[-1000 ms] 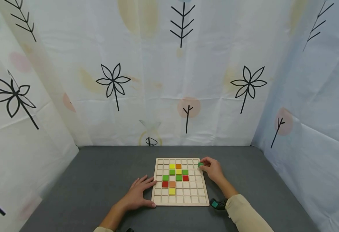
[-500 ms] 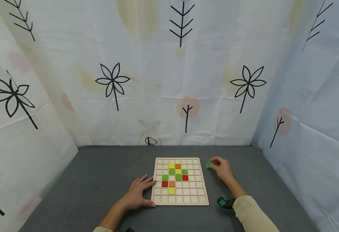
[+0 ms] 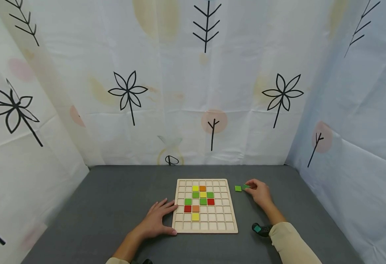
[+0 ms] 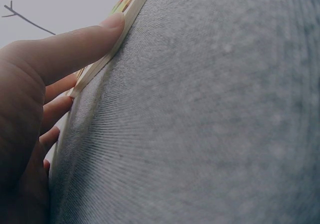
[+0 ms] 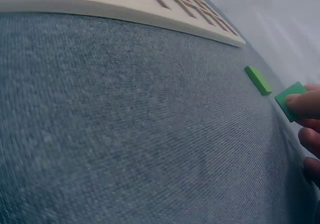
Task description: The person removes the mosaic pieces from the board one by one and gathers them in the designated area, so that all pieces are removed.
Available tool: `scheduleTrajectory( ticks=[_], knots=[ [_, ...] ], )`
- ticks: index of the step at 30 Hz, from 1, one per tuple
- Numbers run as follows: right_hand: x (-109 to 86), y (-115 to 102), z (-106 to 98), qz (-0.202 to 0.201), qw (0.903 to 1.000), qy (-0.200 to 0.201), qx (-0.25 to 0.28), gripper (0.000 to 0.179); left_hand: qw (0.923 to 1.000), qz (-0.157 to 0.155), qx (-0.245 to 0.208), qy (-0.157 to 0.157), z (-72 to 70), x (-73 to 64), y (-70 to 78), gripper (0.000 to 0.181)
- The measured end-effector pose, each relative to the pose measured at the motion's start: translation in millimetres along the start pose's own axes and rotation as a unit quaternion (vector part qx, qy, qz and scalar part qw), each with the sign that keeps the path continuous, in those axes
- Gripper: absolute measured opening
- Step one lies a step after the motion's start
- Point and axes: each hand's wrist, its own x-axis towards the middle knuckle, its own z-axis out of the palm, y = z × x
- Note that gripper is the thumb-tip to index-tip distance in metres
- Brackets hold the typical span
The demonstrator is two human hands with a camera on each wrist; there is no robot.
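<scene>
A light wooden grid board (image 3: pixel 218 227) lies on the dark grey table, with yellow, orange, red and green square tiles set in some cells. My left hand (image 3: pixel 156 222) rests at its left side, fingers spread; in the left wrist view the thumb (image 4: pixel 107 32) touches the board's edge. Beyond the right side, my right hand (image 3: pixel 259 192) pinches a green tile (image 5: pixel 290 100) between thumb and fingers, tilted in the right wrist view. A second green tile (image 3: pixel 237 188) lies flat on the table between that hand and the board.
Grey cloth covers the table (image 3: pixel 123 190). Behind and beside it hang white curtains (image 3: pixel 166 121) printed with black plants. A black wrist device (image 3: pixel 261 230) sits by the right sleeve (image 3: pixel 290 240).
My right hand has moved right, away from the board's upper right edge. One green tile now lies on the table, and another is in its fingers. The left hand has stayed in place.
</scene>
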Motion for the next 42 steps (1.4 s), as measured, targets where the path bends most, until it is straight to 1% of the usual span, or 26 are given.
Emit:
scheduleTrajectory(
  ticks=[8,14,20,26,34,37,42],
  knots=[
    [1.9,2.7,-2.0,-0.003,0.9998,-0.010,-0.018,0.014,1.0000,0.000,0.007,0.000,1.2,0.2,-0.9,0.093],
    [4.5,6.1,-0.9,-0.014,0.9980,-0.007,-0.062,0.016,1.0000,0.003,0.006,0.003,1.3,0.8,-0.9,0.092],
    [6.4,8.2,-1.7,-0.037,0.9944,-0.013,-0.098,0.018,1.0000,0.000,0.005,0.004,1.0,0.8,-0.6,0.093],
    [5.7,9.5,-5.9,-0.051,0.9914,-0.036,-0.115,0.022,1.0000,-0.002,0.006,0.001,1.7,1.0,-2.2,0.093],
    [6.6,8.9,-9.4,-0.045,0.9877,-0.069,-0.133,0.026,1.0000,-0.003,0.009,0.001,1.5,2.1,-4.0,0.095],
    [6.8,8.8,-9.7,-0.047,0.9867,-0.073,-0.138,0.026,0.9999,-0.002,0.010,0.001,1.5,2.0,-3.8,0.095],
    [5.8,9.2,-9.1,-0.054,0.9875,-0.068,-0.131,0.024,1.0000,-0.001,0.009,0.001,1.5,1.7,-3.6,0.095]
  ],
)
